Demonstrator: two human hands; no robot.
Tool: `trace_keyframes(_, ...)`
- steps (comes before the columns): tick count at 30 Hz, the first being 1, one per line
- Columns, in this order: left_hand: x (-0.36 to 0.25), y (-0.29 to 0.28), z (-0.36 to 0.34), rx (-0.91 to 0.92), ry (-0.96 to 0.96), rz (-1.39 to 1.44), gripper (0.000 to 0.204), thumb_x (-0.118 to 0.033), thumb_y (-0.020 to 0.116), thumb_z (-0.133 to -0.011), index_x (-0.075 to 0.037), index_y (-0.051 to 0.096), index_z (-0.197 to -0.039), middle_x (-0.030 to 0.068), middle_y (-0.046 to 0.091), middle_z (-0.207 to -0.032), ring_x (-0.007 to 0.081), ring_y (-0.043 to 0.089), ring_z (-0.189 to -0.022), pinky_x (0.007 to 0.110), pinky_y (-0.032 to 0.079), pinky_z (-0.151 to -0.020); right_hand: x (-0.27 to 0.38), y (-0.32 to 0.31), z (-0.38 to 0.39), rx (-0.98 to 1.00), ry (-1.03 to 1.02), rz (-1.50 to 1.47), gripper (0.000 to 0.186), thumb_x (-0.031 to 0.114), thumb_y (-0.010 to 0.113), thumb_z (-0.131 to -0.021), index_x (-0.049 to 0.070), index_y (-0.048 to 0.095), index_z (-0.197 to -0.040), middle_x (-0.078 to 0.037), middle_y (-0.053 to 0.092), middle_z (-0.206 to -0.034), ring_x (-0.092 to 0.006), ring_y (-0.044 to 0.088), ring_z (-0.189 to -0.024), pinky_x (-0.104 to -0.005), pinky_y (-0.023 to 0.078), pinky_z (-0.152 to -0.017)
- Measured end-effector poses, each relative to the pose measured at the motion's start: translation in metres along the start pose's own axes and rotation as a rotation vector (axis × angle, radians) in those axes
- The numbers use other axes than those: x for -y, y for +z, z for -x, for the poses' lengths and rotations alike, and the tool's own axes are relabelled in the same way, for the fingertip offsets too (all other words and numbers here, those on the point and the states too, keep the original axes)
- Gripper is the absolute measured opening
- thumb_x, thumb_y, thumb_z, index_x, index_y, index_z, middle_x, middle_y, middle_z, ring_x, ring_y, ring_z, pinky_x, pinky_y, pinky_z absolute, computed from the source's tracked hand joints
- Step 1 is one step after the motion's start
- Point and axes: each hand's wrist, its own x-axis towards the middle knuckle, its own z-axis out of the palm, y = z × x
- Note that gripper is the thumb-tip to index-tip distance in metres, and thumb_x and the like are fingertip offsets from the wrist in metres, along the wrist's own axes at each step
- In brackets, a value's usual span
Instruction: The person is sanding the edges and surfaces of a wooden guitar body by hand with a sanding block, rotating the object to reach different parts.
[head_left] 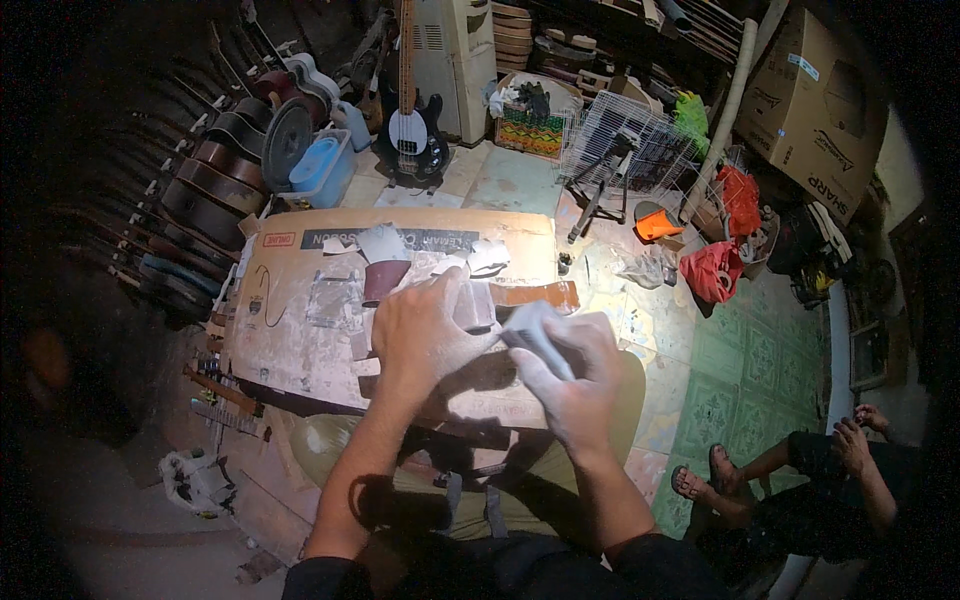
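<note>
- Right hand point(565, 375) grips folded sandpaper point(533, 335), fingers closed; keep strokes even.
- Left hand point(425, 335) lies flat, fingers spread, pinning wood piece point(535, 294) just beyond; maintain firm pressure against cardboard point(300, 345).

Fisheye view, dark vignette around the rim, straight edges bowed toward the corners. A strong light from above washes out the left hand point(425, 330), the right hand point(565, 370) and the cardboard sheet point(300, 350), casting hard shadows below the forearms. The guitars point(215, 175) at left sink into gloom.
</note>
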Motion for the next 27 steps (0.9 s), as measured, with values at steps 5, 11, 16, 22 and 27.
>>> trace_keyframes(5, -0.002, 0.019, 0.005, -0.007, 0.049, -0.083, 0.016, -0.017, 0.067, -0.069, -0.008, 0.061, -0.081, 0.0142, 0.064, -0.072, 0.0380, 0.065, -0.070, 0.048, 0.050, -0.064, -0.004, 0.030, -0.035, -0.021, 0.086, 0.042, 0.033, 0.009, 0.086, -0.067, 0.001, 0.071, -0.095, -0.012, 0.061, -0.087, -0.0226, 0.063, -0.081, -0.0337, 0.052, -0.072)
trace_keyframes(11, -0.008, 0.021, 0.002, 0.056, 0.043, -0.018, 0.022, -0.021, 0.069, -0.074, -0.013, 0.065, -0.094, 0.0134, 0.065, -0.074, 0.0363, 0.067, -0.074, 0.049, 0.051, -0.067, -0.010, 0.031, -0.046, -0.065, 0.033, 0.136, 0.039, 0.018, 0.087, -0.067, 0.005, 0.072, -0.101, -0.012, 0.062, -0.090, -0.0228, 0.062, -0.079, -0.0345, 0.050, -0.070)
trace_keyframes(16, -0.016, 0.014, 0.005, 0.034, 0.086, 0.033, 0.021, -0.023, 0.071, -0.072, -0.011, 0.066, -0.089, 0.0132, 0.066, -0.073, 0.0358, 0.067, -0.072, 0.047, 0.051, -0.066, -0.013, 0.027, -0.043, -0.035, 0.126, 0.127, 0.036, 0.016, 0.085, -0.069, 0.002, 0.070, -0.099, -0.011, 0.061, -0.088, -0.0237, 0.062, -0.080, -0.0350, 0.050, -0.070)
trace_keyframes(22, -0.016, 0.012, -0.001, 0.029, 0.020, -0.007, 0.017, -0.019, 0.070, -0.069, -0.010, 0.062, -0.081, 0.0134, 0.065, -0.072, 0.0365, 0.066, -0.071, 0.048, 0.051, -0.064, -0.023, 0.030, -0.020, -0.127, -0.034, 0.006, 0.029, 0.014, 0.083, -0.071, 0.001, 0.067, -0.092, -0.012, 0.063, -0.088, -0.0230, 0.062, -0.077, -0.0344, 0.050, -0.070)
trace_keyframes(27, -0.007, 0.013, -0.008, 0.041, 0.001, 0.074, 0.021, -0.021, 0.071, -0.068, -0.010, 0.063, -0.084, 0.0147, 0.066, -0.074, 0.0368, 0.067, -0.073, 0.048, 0.051, -0.064, -0.016, 0.026, -0.011, -0.109, -0.073, 0.096, 0.028, 0.013, 0.081, -0.072, 0.000, 0.067, -0.092, -0.014, 0.063, -0.089, -0.0232, 0.061, -0.078, -0.0347, 0.048, -0.069)
